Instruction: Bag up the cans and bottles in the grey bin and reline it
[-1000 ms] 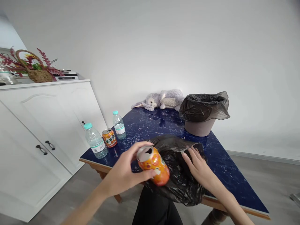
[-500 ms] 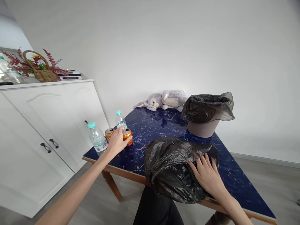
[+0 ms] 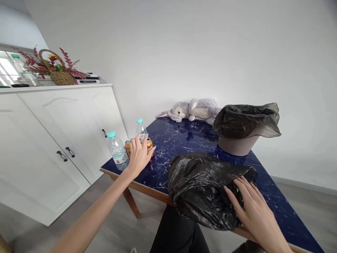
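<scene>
My left hand (image 3: pixel 139 154) hovers over two orange drink cans, its fingers apart and thumb out. The right can (image 3: pixel 149 144) sits behind my fingers and thumb; whether they touch it I cannot tell. The left can (image 3: pixel 128 146) is partly hidden by the hand. Close by stand a nearer clear bottle (image 3: pixel 118 154) and a farther bottle (image 3: pixel 141 128), both with turquoise caps. My right hand (image 3: pixel 254 207) lies with fingers spread on the right side of a bulging black plastic bag (image 3: pixel 200 189), which overhangs the table's front edge.
The dark blue marble-patterned table (image 3: pixel 171 138) meets the wall. A bin (image 3: pixel 235 146) with a black liner (image 3: pixel 244 121) stands at the back right. A plush rabbit (image 3: pixel 201 109) lies at the back. To the left, a white cabinet (image 3: pixel 79 119) carries a flower basket (image 3: pixel 61 77).
The view has shifted, so the table items appear farther right. My left hand's fingers have lifted and spread at the cans. My right hand has slid toward the bag's near right side.
</scene>
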The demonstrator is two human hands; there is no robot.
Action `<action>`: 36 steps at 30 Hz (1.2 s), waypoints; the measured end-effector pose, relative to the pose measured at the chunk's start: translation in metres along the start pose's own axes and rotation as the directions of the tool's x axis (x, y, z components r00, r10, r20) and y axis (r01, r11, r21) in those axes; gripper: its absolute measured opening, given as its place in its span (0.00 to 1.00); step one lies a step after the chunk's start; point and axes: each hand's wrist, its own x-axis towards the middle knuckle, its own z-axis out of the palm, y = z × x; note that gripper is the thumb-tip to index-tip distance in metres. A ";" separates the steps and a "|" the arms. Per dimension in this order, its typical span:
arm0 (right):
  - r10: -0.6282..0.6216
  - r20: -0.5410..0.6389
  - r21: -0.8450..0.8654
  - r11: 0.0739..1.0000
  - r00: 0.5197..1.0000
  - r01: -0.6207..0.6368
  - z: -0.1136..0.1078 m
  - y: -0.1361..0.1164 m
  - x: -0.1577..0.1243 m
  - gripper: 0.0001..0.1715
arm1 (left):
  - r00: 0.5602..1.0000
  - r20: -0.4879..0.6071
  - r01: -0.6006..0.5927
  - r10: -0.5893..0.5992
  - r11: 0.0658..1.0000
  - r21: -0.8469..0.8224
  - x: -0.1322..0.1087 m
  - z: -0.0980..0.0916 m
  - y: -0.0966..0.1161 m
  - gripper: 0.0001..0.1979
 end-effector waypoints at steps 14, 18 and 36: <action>0.154 0.235 0.328 0.917 0.960 -0.227 -0.025 -0.071 -0.020 0.40 | 0.869 0.354 -0.074 0.346 0.798 -0.598 -0.093 -0.047 0.094 0.15; 0.131 0.293 0.411 0.877 0.947 -0.248 -0.020 -0.081 -0.013 0.46 | 0.827 0.362 -0.026 0.431 0.672 -0.740 -0.099 -0.084 0.121 0.18; 0.477 0.201 0.676 0.565 0.856 -0.473 -0.049 0.010 -0.018 0.50 | 0.771 0.363 -0.084 0.524 0.647 -0.758 -0.071 0.016 0.091 0.30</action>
